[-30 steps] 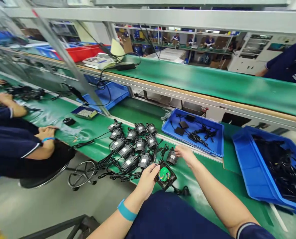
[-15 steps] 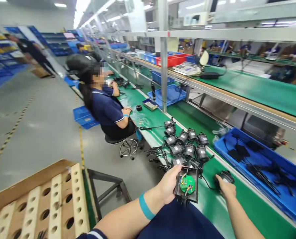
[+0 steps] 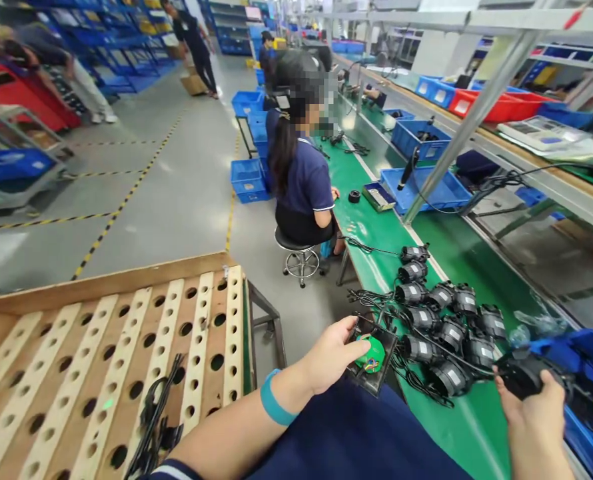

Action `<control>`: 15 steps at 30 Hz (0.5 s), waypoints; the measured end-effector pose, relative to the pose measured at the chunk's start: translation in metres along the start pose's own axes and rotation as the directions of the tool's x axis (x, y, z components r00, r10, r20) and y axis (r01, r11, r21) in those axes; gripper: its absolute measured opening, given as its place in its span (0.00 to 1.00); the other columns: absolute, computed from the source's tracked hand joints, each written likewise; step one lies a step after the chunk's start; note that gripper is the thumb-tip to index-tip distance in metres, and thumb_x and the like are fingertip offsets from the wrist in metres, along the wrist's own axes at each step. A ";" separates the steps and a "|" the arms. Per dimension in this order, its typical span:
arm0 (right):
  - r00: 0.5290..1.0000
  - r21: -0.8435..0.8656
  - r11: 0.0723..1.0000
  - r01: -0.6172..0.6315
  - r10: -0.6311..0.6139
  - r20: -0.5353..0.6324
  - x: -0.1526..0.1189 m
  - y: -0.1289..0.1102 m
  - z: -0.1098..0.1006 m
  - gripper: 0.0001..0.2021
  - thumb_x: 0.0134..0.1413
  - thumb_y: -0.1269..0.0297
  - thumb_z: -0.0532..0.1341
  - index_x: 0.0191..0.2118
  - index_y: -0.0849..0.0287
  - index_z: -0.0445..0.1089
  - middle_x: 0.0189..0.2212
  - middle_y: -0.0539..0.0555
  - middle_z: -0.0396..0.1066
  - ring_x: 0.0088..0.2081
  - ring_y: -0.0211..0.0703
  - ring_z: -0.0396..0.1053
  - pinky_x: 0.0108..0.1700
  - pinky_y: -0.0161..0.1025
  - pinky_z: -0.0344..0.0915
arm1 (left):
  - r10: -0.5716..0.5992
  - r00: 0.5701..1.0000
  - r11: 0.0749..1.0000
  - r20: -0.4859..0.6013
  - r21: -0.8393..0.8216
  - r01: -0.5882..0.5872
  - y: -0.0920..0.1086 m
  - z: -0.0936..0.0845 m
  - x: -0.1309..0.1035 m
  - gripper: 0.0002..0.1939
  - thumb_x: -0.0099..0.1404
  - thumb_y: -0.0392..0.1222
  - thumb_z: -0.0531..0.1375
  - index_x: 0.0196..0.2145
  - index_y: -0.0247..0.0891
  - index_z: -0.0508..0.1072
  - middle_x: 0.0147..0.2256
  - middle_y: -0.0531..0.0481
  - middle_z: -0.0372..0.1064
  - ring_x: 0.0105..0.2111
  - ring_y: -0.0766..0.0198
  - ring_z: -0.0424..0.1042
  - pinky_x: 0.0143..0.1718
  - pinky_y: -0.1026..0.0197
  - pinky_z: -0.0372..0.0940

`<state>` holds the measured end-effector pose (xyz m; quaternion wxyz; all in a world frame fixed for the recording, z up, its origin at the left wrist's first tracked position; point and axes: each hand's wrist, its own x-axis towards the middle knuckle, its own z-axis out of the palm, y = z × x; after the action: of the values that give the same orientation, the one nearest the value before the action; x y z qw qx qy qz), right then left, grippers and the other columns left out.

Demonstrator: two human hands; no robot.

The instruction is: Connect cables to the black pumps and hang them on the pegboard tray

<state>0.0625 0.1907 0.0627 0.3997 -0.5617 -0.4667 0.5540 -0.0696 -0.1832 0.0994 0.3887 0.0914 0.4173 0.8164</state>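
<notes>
My left hand (image 3: 326,360) is closed on the edge of a black square housing (image 3: 385,377), thumb on top. Inside the housing shows a round green circuit board (image 3: 375,352) with coloured wires. My right hand (image 3: 539,413) grips a dark, rounded motor-like unit (image 3: 520,379), partly blurred, by the near corner of the blue bin. A black cable runs from this unit toward the pile. Between my hands, several similar black cylindrical units (image 3: 451,333) with white labels lie on the green bench (image 3: 469,427), their cords bunched at the bench edge.
A wooden rack (image 3: 234,320) with rows of holes stands at my left, black cables (image 3: 151,413) lying on it. A co-worker (image 3: 301,173) sits on a stool (image 3: 301,257) further along the bench. The blue bin (image 3: 584,433) is at right. A metal post (image 3: 471,127) rises beyond the units.
My view has swung left, showing more of the rack and the floor. My right hand has picked up the dark unit from the bench. My left hand still holds the housing, now tilted differently.
</notes>
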 end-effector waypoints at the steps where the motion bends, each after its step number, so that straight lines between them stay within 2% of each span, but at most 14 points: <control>1: 0.999 0.052 0.998 0.030 -0.032 0.044 -0.009 -0.008 0.020 0.27 0.59 0.62 0.55 0.64 0.51 0.64 0.65 0.56 0.62 0.60 0.52 0.67 0.52 0.55 0.71 | 0.030 0.999 1.000 -0.028 0.003 -0.030 0.005 -0.005 -0.005 0.18 0.59 0.45 0.70 0.43 0.35 0.73 0.36 0.50 0.73 0.36 0.65 0.70 0.42 0.60 0.65; 3: 0.981 0.068 0.994 0.088 -0.098 0.165 -0.027 -0.021 0.060 0.26 0.59 0.63 0.55 0.63 0.55 0.65 0.65 0.59 0.62 0.56 0.53 0.70 0.48 0.55 0.72 | 0.091 0.991 0.996 -0.102 -0.018 -0.093 0.013 -0.016 -0.013 0.17 0.59 0.46 0.69 0.43 0.36 0.72 0.35 0.51 0.73 0.35 0.65 0.70 0.41 0.60 0.65; 6: 0.918 0.095 0.986 0.140 -0.165 0.360 -0.056 -0.031 0.120 0.22 0.58 0.62 0.56 0.58 0.56 0.69 0.61 0.62 0.67 0.42 0.50 0.74 0.35 0.48 0.69 | 0.172 0.953 0.977 -0.251 -0.077 -0.197 0.025 -0.033 -0.024 0.18 0.59 0.45 0.70 0.42 0.36 0.72 0.34 0.52 0.73 0.35 0.65 0.71 0.41 0.61 0.66; 9: 0.807 0.156 0.977 0.146 -0.209 0.552 -0.085 -0.033 0.179 0.18 0.52 0.62 0.59 0.49 0.56 0.73 0.52 0.60 0.72 0.32 0.44 0.70 0.29 0.43 0.63 | 0.195 0.880 0.951 -0.433 -0.135 -0.277 0.039 -0.052 -0.031 0.18 0.58 0.45 0.71 0.42 0.36 0.71 0.34 0.52 0.73 0.34 0.64 0.72 0.40 0.60 0.67; 12: 0.702 0.173 0.979 0.106 -0.197 0.684 -0.114 -0.031 0.237 0.15 0.47 0.61 0.61 0.43 0.52 0.74 0.46 0.56 0.73 0.29 0.45 0.67 0.26 0.42 0.60 | 0.207 0.783 0.917 -0.587 -0.162 -0.364 0.056 -0.070 -0.037 0.20 0.56 0.44 0.72 0.44 0.36 0.71 0.37 0.50 0.74 0.36 0.64 0.73 0.43 0.59 0.68; 14: 0.642 0.135 0.986 0.100 -0.168 0.748 -0.130 -0.027 0.274 0.15 0.49 0.60 0.60 0.44 0.48 0.74 0.47 0.54 0.72 0.30 0.46 0.67 0.26 0.43 0.60 | 0.238 0.730 0.889 -0.641 -0.159 -0.429 0.069 -0.079 -0.042 0.24 0.54 0.42 0.73 0.46 0.37 0.71 0.40 0.49 0.75 0.38 0.63 0.73 0.46 0.58 0.68; 15: 0.591 0.094 0.984 0.151 -0.166 0.789 -0.138 -0.025 0.291 0.16 0.52 0.58 0.58 0.47 0.44 0.73 0.50 0.54 0.71 0.32 0.46 0.68 0.26 0.44 0.60 | 0.255 0.707 0.878 -0.660 -0.148 -0.455 0.075 -0.083 -0.044 0.26 0.53 0.41 0.74 0.47 0.37 0.71 0.41 0.49 0.74 0.39 0.64 0.73 0.46 0.58 0.67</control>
<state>-0.2224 0.0440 0.1018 0.2037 -0.2105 -0.6385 0.7117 -0.1209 -0.2915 0.1110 0.0715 -0.1637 0.3671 0.9129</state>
